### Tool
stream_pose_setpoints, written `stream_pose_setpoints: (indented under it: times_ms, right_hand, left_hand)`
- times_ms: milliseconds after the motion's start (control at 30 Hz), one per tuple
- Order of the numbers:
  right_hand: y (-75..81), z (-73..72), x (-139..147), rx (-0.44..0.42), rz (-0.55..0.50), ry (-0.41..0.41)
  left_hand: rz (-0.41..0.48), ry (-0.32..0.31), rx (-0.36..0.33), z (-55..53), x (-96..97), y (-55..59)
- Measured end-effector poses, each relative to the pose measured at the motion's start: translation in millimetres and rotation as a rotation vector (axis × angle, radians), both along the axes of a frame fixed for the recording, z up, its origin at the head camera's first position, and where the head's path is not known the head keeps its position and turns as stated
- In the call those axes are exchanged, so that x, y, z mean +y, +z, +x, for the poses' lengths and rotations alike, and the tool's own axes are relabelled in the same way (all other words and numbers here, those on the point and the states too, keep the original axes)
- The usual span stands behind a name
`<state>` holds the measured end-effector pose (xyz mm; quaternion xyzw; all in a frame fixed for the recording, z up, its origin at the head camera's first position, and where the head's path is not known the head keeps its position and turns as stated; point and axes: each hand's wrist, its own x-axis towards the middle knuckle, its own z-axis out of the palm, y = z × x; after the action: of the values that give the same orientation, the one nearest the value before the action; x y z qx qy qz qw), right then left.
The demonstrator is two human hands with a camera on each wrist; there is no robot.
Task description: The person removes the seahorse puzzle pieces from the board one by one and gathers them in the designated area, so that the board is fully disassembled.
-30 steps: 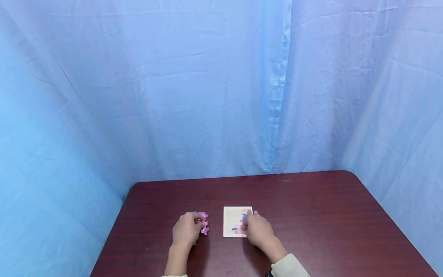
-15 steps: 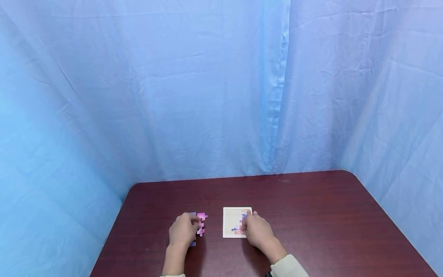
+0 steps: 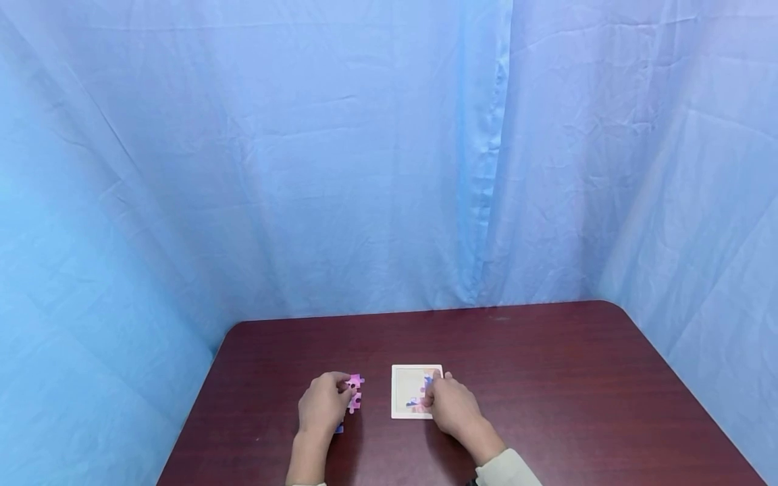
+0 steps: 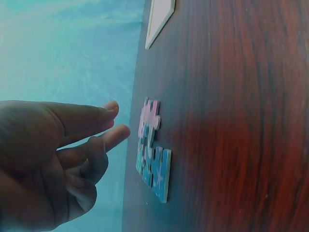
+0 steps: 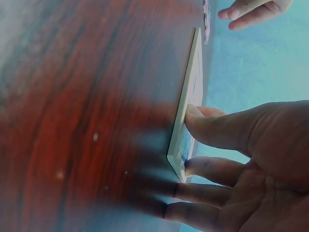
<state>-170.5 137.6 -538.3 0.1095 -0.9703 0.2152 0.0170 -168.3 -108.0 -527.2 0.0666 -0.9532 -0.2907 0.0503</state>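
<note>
At the left, my left hand (image 3: 322, 401) hovers over a cluster of flat jigsaw pieces (image 3: 354, 401). Pink pieces show past its fingertips, and blue pieces (image 4: 163, 174) lie in the nearer part of the cluster. In the left wrist view its thumb and forefinger stand a little apart, holding nothing. My right hand (image 3: 454, 403) rests on the right side of a square, white-rimmed puzzle tray (image 3: 394, 391). Its thumb touches the near rim in the right wrist view, other fingers lie at the tray's end and on the table. Fitted pieces (image 3: 416, 403) show inside, partly hidden by the hand.
The dark red-brown wooden table (image 3: 547, 378) extends beyond the tray to the back and right. Light blue curtains (image 3: 365, 169) hang behind it and at both sides. A strip of bare table lies between the pieces and the tray.
My left hand has shifted slightly left, and the lower pink piece has slid left with it. Its forefinger now reaches over the upper pink piece. The right hand keeps its place on the tray.
</note>
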Motion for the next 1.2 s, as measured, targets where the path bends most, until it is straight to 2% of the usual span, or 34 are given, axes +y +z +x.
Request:
stream_pose_setpoints:
  times_ms: [67,300,500,600,767,1000,1200]
  right_hand:
    - [-0.5,0.3,1.0,0.009,0.004,0.010]
    - [0.2,0.9,5.5,0.021,-0.021,0.041]
    - [4.5,-1.0,8.1,-0.002,-0.027,0.060]
    - [4.8,-0.8,8.8,0.006,-0.037,0.076]
    - [3.0,-0.7,8.4,0.048,-0.024,0.083]
    - [-1.1,-1.4,8.2,0.083,0.007,0.074]
    - [-2.0,-2.0,8.4,0.033,0.006,0.033]
  left_hand:
    - [0.011,-0.029,0.013,1.4,4.7,0.2]
    - [0.035,-0.214,0.055,8.2,34.1,1.6]
    - [0.001,-0.304,0.134,12.3,60.5,-3.0]
    - [-0.033,-0.314,0.158,12.8,70.5,-8.2]
    - [-0.060,-0.309,0.155,11.4,83.6,-15.8]
    - [-0.149,-0.295,0.210,14.5,92.9,-26.6]
    - [-0.168,-0.311,0.201,16.2,91.8,-26.1]
